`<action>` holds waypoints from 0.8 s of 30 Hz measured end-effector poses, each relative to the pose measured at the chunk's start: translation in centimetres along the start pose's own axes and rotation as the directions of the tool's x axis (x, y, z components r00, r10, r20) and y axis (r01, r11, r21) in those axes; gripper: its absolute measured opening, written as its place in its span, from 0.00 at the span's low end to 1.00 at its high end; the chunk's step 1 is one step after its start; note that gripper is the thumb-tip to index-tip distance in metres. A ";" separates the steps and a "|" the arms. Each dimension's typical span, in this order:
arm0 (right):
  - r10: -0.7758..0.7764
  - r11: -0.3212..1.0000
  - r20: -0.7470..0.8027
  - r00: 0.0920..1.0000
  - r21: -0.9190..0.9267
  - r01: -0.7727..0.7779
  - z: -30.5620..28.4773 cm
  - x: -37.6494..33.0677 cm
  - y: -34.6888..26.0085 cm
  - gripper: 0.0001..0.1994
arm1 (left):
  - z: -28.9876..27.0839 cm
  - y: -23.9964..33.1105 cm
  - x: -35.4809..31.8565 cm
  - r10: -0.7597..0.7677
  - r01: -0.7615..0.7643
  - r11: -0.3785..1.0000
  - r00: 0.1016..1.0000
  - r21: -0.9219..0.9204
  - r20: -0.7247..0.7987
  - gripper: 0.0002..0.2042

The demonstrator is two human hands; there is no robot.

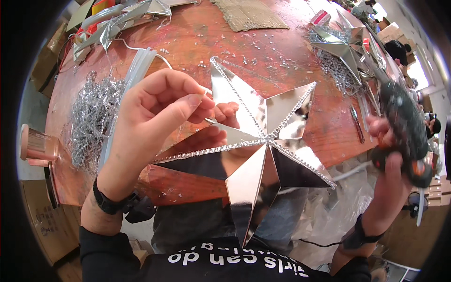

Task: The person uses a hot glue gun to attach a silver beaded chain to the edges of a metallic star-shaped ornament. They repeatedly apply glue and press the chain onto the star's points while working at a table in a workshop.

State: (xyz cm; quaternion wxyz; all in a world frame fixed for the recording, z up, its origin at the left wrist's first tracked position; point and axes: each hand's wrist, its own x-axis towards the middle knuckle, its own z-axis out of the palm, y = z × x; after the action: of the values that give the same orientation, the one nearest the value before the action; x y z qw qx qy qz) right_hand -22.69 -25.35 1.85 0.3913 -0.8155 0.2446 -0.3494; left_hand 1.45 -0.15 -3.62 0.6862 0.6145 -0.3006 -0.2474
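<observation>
Mirror-bright silver card makes up the folded five-pointed star [263,141] that the person holds up in front of the chest, above the near edge of the reddish wooden table [197,42]. The left hand [155,122] grips it from behind: thumb and forefinger are pressed together on the tip of its left upper point, and the other fingers curl around behind the foil, one fingertip showing just right of the pinch. Strings of small clear beads run along the star's ridges from the centre out toward the tips.

Well to the right of that grip, the right hand [392,155] is closed around a dark green glue gun [406,131] with an orange trigger, its body held upright and apart from the star's right points. Both wrists wear dark bands.

On the table beyond the left hand lies a heap of silver bead chain [91,117], and beside that a bundle of clear glue sticks [136,70]. Farther off, past the glue gun, more finished silver stars [347,44] lie together on another tangle of chain. At the table's far edge lies a piece of brown corrugated cardboard [249,14], and loose beads are scattered across the wood. A spool [35,143] stands at the table's left rim, away from the pinching hand.
</observation>
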 end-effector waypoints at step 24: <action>-0.353 0.922 0.292 0.889 -0.054 0.384 5.3 -1.4 -2.7 0.31 | 0.1 -0.3 0.1 0.004 -0.005 1.000 0.998 -0.016 -0.070 0.02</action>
State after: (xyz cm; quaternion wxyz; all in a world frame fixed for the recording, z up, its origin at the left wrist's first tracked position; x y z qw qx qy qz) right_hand -19.22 -20.38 1.11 0.3026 -0.9080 0.0473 -0.2860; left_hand 1.48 -0.36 -3.87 0.7019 0.6164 -0.2758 -0.2266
